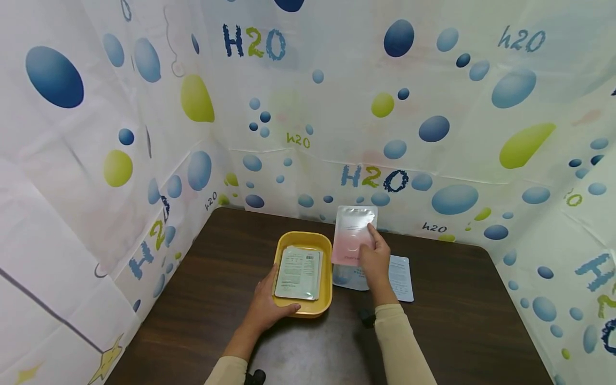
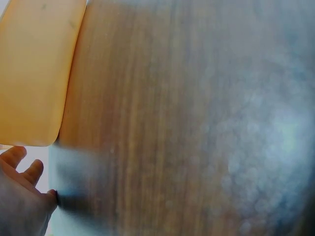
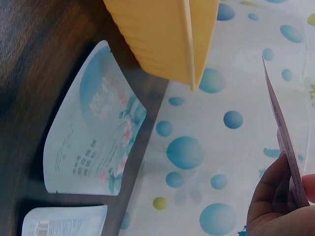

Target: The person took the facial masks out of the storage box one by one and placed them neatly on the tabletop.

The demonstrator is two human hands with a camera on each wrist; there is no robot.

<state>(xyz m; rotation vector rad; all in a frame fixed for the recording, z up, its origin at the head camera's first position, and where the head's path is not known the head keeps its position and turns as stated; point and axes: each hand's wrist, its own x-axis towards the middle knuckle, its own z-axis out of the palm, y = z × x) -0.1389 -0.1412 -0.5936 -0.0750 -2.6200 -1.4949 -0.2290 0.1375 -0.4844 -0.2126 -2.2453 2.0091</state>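
A yellow plastic tray point(image 1: 328, 278) stands on the table with a small stack of pale green face mask packets point(image 1: 298, 272) in it. My left hand point(image 1: 267, 300) holds its near left corner, fingers along the side and thumb at the front rim. The left wrist view has the tray's wall point(image 2: 37, 73) beside that hand point(image 2: 22, 196). To the tray's right, my right hand point(image 1: 377, 262) pinches a pink and silver face mask packet point(image 1: 353, 232) above the table. Seen edge-on in the right wrist view, this packet point(image 3: 281, 123) stands between thumb and fingers.
Right of the tray lie a light blue packet point(image 3: 91, 128), partly covered in the head view by the raised one, and a white printed packet point(image 1: 401, 279). A patterned curtain point(image 1: 308, 107) hangs around the dark wooden table point(image 1: 462, 310) at the back and sides.
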